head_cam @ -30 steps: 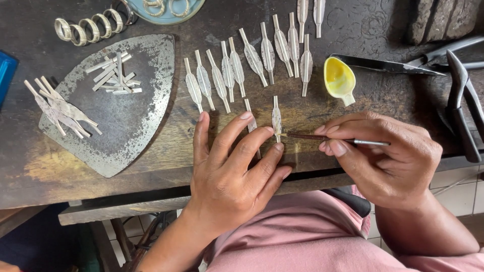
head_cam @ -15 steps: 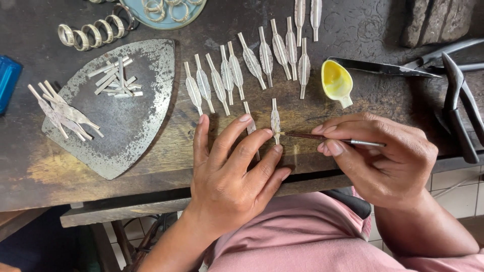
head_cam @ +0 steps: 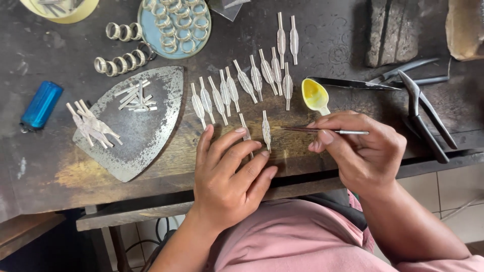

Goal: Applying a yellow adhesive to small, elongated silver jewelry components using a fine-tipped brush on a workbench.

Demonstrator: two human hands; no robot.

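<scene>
My left hand lies flat on the dark wooden bench, fingers spread, its fingertips beside two small silver leaf-shaped pieces. My right hand pinches a thin metal tool whose tip points left toward those pieces. A row of several more silver leaf pieces lies just beyond my hands. A small yellow spoon-shaped dish sits above my right hand.
A worn triangular metal plate at left holds small silver bits. Silver rings lie behind it, more on a blue dish. A blue lighter is far left. Pliers and tweezers lie at right.
The tool tip has pulled slightly right, away from the leaf piece. The view has shifted so more of the bench's far side shows. My left hand stays in place.
</scene>
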